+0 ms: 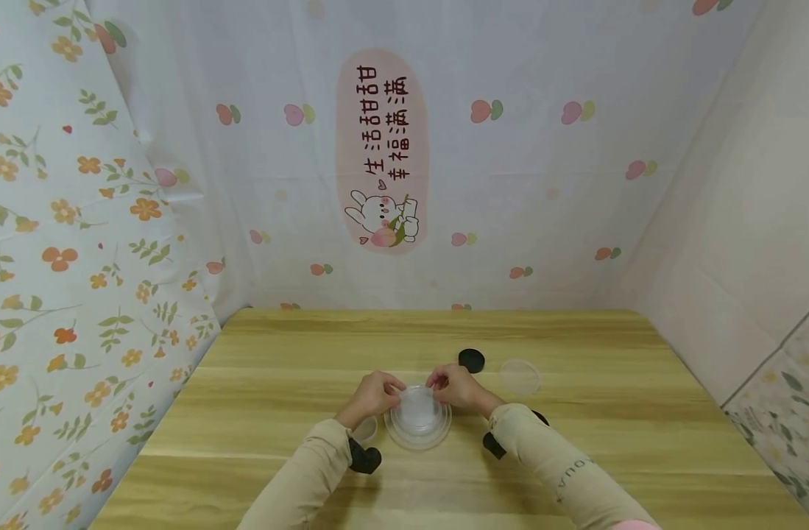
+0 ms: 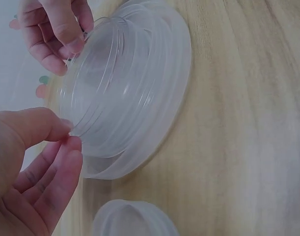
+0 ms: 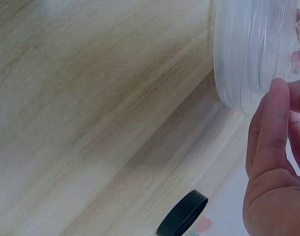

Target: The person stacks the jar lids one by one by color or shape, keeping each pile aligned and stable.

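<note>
A clear round plastic lid (image 1: 416,405) with a thin rim lies at the top of a stack of wider, cloudy round plastic pieces (image 2: 172,83) on the table. My left hand (image 1: 375,395) pinches the lid's rim on the left between thumb and fingers. On the opposite side, my right hand (image 1: 457,385) pinches the same rim with thumb and forefinger, seen close up in the right wrist view. How the stacked pieces fit into one another cannot be made out through the clear plastic.
A small clear round piece (image 2: 132,221) lies beside my left wrist. Beyond my right hand are a black round lid (image 1: 471,360) and a flat clear disc (image 1: 520,376). The wooden table (image 1: 278,353) meets a patterned cloth (image 1: 543,184) at the back.
</note>
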`<state>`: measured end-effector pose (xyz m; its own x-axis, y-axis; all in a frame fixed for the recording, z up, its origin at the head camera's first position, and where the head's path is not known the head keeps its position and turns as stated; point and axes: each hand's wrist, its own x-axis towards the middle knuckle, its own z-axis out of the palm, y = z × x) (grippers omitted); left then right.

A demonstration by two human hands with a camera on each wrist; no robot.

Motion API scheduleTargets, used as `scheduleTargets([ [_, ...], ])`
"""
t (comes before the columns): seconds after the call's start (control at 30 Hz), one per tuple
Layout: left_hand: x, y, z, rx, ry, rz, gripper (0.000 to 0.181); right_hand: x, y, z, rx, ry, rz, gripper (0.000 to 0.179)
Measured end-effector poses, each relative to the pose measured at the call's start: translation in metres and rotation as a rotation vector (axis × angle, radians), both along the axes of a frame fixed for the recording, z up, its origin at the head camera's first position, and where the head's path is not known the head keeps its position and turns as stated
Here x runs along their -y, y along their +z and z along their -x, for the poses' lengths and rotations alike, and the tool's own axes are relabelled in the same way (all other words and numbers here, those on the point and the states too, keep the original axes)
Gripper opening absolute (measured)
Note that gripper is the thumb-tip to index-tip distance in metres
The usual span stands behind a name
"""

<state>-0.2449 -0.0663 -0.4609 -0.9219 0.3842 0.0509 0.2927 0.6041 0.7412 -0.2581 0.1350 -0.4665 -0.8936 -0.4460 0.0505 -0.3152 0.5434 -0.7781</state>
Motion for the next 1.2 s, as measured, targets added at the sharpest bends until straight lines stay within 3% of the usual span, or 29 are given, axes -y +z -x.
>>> scheduleTargets([
  [0.23,-0.003,0.0,0.001,-0.018,0.041,0.004,0.02,0.001,0.001,0.003,-0.032,-0.036,-0.009,0.015],
  [0.33,0.0,-0.013,0.012,-0.057,0.057,-0.006,0.021,0.003,0.002,0.004,-0.037,-0.048,-0.002,0.015],
  [0.47,0.015,-0.086,0.062,-0.17,0.022,-0.054,0.02,0.007,0.001,0.006,-0.087,-0.055,-0.011,0.015],
  [0.5,0.018,-0.1,0.071,-0.2,0.009,-0.054,0.02,0.008,0.0,0.006,-0.1,-0.055,-0.017,0.015],
  [0.57,0.021,-0.108,0.078,-0.161,0.011,-0.064,0.019,0.01,-0.001,0.006,-0.119,-0.058,-0.019,0.015],
  [0.63,0.019,-0.083,0.06,-0.104,0.031,-0.068,0.019,0.012,-0.003,0.005,-0.117,-0.06,-0.016,0.014],
  [0.73,0.009,-0.023,0.017,0.01,0.108,-0.031,0.02,0.013,-0.005,0.004,-0.114,-0.064,-0.016,0.014],
  [0.77,0.006,-0.009,0.006,0.013,0.114,-0.039,0.02,0.013,-0.006,0.004,-0.109,-0.07,-0.016,0.013],
  [0.8,0.003,0.0,-0.002,0.026,0.125,-0.043,0.02,0.013,-0.006,0.003,-0.111,-0.076,-0.02,0.013],
  [0.87,0.001,0.007,-0.009,0.045,0.131,-0.048,0.02,0.011,-0.007,0.002,-0.11,-0.085,-0.027,0.012],
  [0.97,0.002,-0.009,0.001,0.026,0.105,-0.056,0.021,0.009,-0.007,-0.001,-0.106,-0.092,-0.029,0.01],
  [1.03,0.01,-0.052,0.03,-0.02,0.047,-0.072,0.02,0.007,-0.006,-0.003,-0.106,-0.085,-0.028,0.009],
  [1.07,0.013,-0.068,0.041,-0.032,0.025,-0.066,0.019,0.006,-0.005,-0.004,-0.099,-0.087,-0.026,0.008],
  [1.13,0.016,-0.089,0.058,-0.059,-0.014,-0.053,0.017,0.002,-0.004,-0.005,-0.104,-0.086,-0.028,0.006],
  [1.2,0.014,-0.089,0.062,-0.015,-0.01,-0.037,0.019,-0.003,-0.002,-0.005,-0.113,-0.089,-0.035,0.006],
])
